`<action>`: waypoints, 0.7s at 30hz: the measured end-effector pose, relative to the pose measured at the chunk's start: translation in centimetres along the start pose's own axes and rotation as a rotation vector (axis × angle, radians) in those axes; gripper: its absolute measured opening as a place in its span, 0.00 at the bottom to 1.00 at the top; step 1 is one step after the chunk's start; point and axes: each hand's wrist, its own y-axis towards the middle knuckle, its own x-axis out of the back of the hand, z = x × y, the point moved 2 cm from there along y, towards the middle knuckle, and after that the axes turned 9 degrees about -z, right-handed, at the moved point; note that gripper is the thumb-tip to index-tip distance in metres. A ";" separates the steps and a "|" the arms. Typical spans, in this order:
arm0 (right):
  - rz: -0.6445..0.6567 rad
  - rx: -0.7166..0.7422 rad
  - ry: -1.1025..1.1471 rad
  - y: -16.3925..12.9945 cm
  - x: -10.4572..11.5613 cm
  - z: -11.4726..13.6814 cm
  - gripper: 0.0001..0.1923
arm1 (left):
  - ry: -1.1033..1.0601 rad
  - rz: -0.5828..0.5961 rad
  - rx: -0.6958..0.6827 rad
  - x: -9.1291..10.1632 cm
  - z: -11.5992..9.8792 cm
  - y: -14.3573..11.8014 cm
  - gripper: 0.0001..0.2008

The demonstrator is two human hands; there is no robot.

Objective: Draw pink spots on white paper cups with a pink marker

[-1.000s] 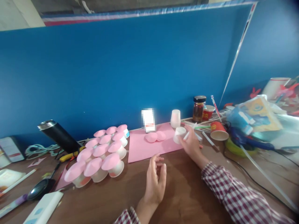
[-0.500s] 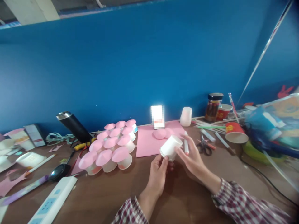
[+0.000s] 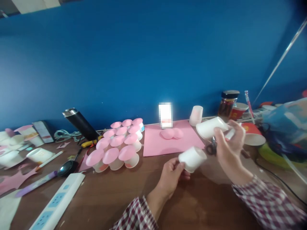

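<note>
Left hand [image 3: 173,174] closed on 1 white cup [image 3: 192,158], right hand [image 3: 229,145] gripping another cup [image 3: 210,127].

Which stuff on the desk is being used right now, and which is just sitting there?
In use:
- left hand holding a white paper cup
- right hand holding another white cup and a white marker

Just lying about:
- pink-topped cups
- pink paper sheet
- black flask
- power strip
- jar
- scissors
</note>
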 end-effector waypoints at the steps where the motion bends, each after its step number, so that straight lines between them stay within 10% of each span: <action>1: -0.026 0.064 -0.018 0.2 0.2 0.5 0.29 | 0.059 0.015 0.012 -0.1 0.1 -0.2 0.28; 10: 0.369 0.387 -0.076 -5.8 -0.7 2.4 0.26 | 0.582 -0.310 -0.737 0.9 -1.1 -1.5 0.29; 21: 0.667 0.333 0.065 -7.3 -0.6 3.3 0.25 | 0.462 -0.255 -0.572 1.2 -1.4 -0.5 0.30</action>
